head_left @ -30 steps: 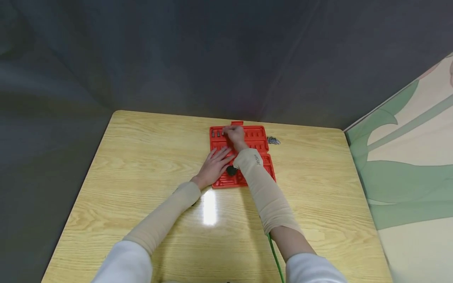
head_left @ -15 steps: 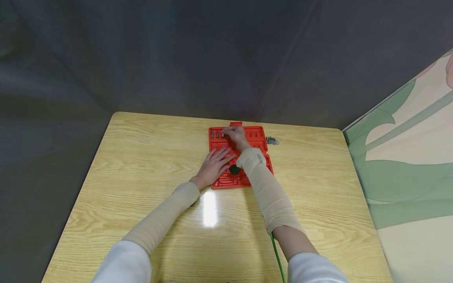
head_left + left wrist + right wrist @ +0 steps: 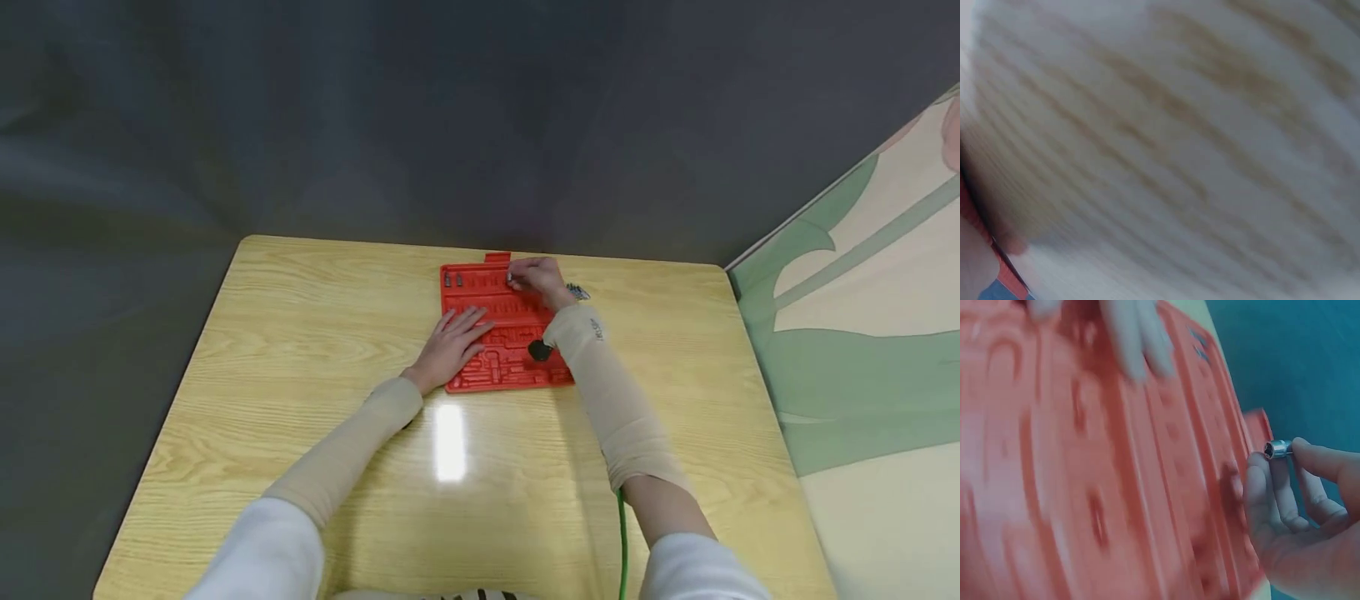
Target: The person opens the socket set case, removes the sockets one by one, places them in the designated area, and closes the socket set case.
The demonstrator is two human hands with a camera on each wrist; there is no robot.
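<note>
The right hand (image 3: 542,279) pinches a small silver socket (image 3: 1277,449) in its fingers (image 3: 1319,459), over the far edge of the red tool tray (image 3: 495,367). The left hand (image 3: 452,343) lies flat, fingers straight, on the tray's left half. More loose bits (image 3: 577,292) sit just right of the tray on the wooden table (image 3: 300,350).

Staged recording booth; grey backdrop (image 3: 450,117); bare wooden table (image 3: 300,350)
</note>
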